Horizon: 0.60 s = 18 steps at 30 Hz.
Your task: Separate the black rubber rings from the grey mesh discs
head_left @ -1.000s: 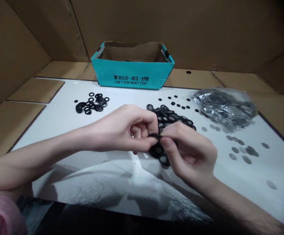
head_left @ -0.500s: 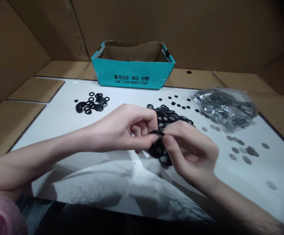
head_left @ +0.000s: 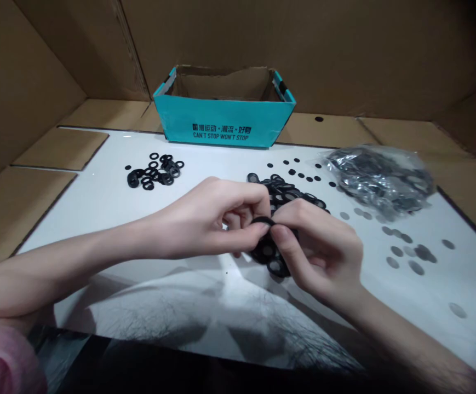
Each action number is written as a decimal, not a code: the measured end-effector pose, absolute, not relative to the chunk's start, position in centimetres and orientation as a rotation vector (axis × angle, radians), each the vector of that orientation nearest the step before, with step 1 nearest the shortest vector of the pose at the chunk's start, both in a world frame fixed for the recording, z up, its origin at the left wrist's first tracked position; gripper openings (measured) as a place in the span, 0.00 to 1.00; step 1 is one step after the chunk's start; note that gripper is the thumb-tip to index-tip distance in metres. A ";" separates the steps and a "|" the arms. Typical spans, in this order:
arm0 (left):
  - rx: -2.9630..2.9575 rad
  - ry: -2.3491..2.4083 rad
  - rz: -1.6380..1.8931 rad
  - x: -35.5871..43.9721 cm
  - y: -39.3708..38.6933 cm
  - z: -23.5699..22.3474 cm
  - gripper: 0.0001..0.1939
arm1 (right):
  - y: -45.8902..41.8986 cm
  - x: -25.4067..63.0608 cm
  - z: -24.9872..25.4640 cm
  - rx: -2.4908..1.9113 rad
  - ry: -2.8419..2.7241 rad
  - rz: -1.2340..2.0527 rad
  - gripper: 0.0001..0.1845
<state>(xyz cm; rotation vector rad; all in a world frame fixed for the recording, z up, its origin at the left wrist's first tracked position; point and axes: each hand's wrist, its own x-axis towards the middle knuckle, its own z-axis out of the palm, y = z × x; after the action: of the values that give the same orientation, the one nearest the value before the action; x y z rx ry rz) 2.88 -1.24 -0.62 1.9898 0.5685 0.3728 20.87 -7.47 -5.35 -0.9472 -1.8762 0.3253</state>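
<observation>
Over the white tabletop, my left hand (head_left: pixel 221 216) and my right hand (head_left: pixel 323 246) meet, both closed on one black ring (head_left: pixel 263 220). Each thumb and forefinger pinches the ring at one side; the fingers cover much of it. Right beneath and behind them lies a pile of black rings (head_left: pixel 279 189), several with grey discs in their centres. Farther left is a smaller heap of black rings (head_left: pixel 155 174) with open middles.
A turquoise box (head_left: pixel 223 123) stands at the back. At the right lies a clear plastic bag (head_left: pixel 381 178) full of dark pieces. Grey discs (head_left: pixel 416 267) are strewn in front of it, and small black discs (head_left: pixel 301 175) behind the pile. Cardboard walls (head_left: pixel 303 49) enclose the table.
The left fingers have shifted slightly right, and the ring between the hands shows less of its face. The whole view has moved a little; the heaps and bag stay in place.
</observation>
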 end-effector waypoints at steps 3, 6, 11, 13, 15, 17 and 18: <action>1.922 0.576 0.322 2.9 -1.2 -0.5 0.04 | -7.8 20.5 -5.8 -0.948 -1.812 0.309 0.08; 1.941 0.599 0.291 2.8 -1.0 -0.5 0.03 | -7.8 20.4 -5.9 -0.940 -1.825 0.311 0.08; 2.095 0.586 0.396 2.6 -0.9 -0.6 0.03 | -7.2 20.9 -5.3 -0.947 -1.918 0.318 0.08; 2.158 0.573 0.428 2.6 -1.0 -0.6 0.04 | -7.0 21.1 -5.2 -0.933 -1.937 0.293 0.08; 2.200 0.565 0.435 2.7 -1.1 -0.5 0.04 | -7.1 21.1 -5.2 -0.930 -1.934 0.280 0.09; 2.217 0.566 0.413 2.7 -1.2 -0.5 0.03 | -7.2 20.9 -5.4 -0.949 -1.900 0.266 0.09; 2.219 0.572 0.397 2.8 -1.2 -0.4 0.03 | -7.3 20.8 -5.4 -0.954 -1.881 0.255 0.08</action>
<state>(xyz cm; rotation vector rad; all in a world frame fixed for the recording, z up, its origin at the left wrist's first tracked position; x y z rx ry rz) 2.77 -1.19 -0.44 2.2194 0.5719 0.3970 20.78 -7.32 -5.42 -0.9539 -1.8808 0.2548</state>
